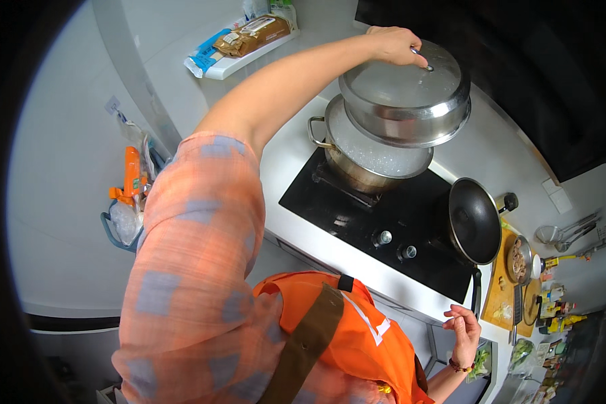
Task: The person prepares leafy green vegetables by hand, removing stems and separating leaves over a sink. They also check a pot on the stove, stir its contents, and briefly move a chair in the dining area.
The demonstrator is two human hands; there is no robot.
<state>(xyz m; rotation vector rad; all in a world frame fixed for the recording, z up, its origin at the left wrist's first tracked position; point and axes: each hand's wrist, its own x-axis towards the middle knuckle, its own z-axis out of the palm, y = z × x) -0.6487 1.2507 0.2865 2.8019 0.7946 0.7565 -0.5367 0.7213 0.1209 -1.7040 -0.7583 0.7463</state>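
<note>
My left hand (398, 46) grips the handle of a domed metal lid (404, 91), raised and tilted over a large stainless steel pot (363, 169). Whitish, bubbly liquid (371, 146) shows in the pot, which stands on the black gas cooktop (328, 217). My right hand (463, 331), with a beaded bracelet at the wrist, is near the counter's front edge, its fingers loosely bent and nothing in them. Close above it is the handle of a black wok (474, 222), which sits tilted on the right side of the cooktop.
A wooden cutting board (497, 300) with a cleaver (517, 308) and a metal bowl of what looks like meat (519, 260) lies right of the wok. Bottles (553, 308) stand beyond. Ladles (575, 235) hang on the wall. Food packets (255, 36) rest on a white shelf (227, 68) at upper left.
</note>
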